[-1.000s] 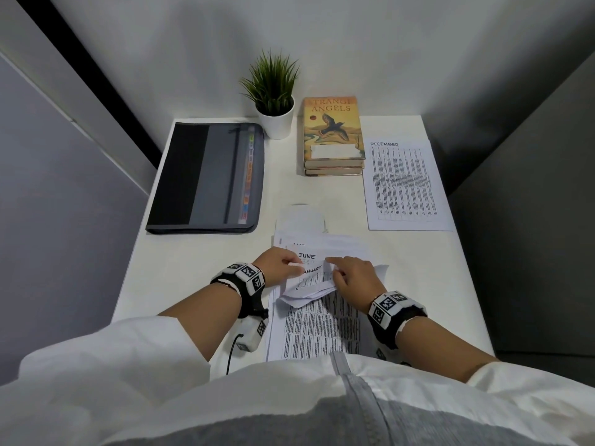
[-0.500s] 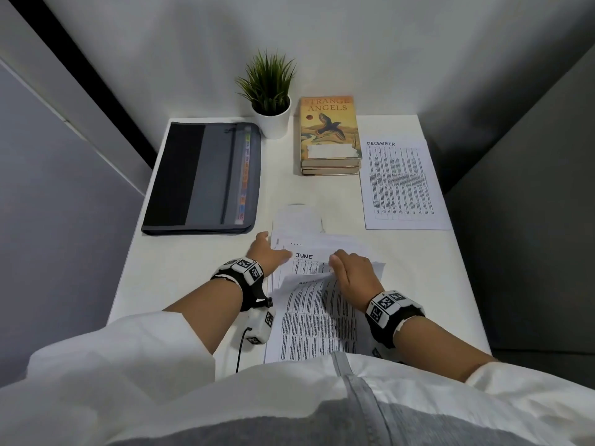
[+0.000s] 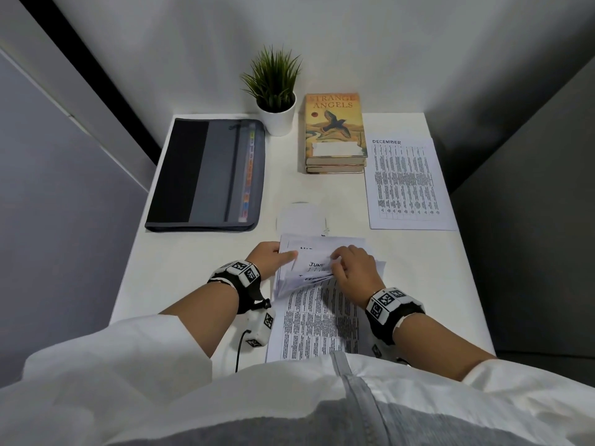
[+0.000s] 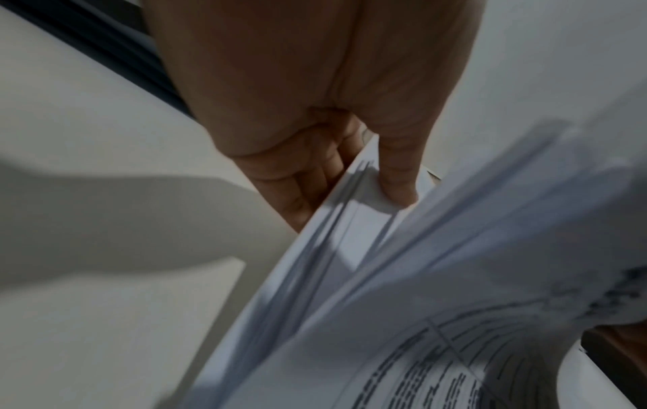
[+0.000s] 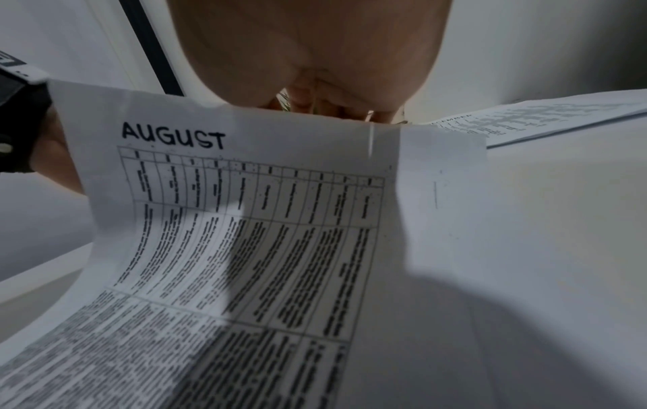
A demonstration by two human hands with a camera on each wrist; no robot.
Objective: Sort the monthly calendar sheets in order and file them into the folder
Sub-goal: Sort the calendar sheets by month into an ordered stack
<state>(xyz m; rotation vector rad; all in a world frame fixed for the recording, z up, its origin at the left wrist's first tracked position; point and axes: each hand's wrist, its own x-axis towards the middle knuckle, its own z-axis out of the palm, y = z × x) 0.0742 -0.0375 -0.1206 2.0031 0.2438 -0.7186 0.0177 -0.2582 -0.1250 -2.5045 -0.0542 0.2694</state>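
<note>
We are leafing through the stack of calendar sheets (image 3: 317, 304) at the near edge of the table (image 3: 193, 259), hunting the next month. Our left hand (image 3: 269, 257) is pinching the stack's left margin, thumb on top and fingers curled beneath, as the left wrist view shows. Our right hand (image 3: 352, 268) is bending back the top edges of several sheets, fingers curled on them; JUNE is showing, and a heading below that probably reads FEBRUARY, though it is partly covered. The right wrist view is showing the AUGUST sheet (image 5: 245, 235) lying uppermost under the palm.

The DECEMBER sheet (image 3: 407, 185) is lying alone at the far right edge, beside the books (image 3: 335, 133). The folder (image 3: 206, 175) is lying shut at the far left corner, next to the potted plant (image 3: 275, 91).

Risks as we judge them: the lifted edges are already curling, so a harder pull could crease or tear a sheet. Two sheets clinging together could hide a month. If the left pinch loosens, the stack could fan out and slide off the near edge.
</note>
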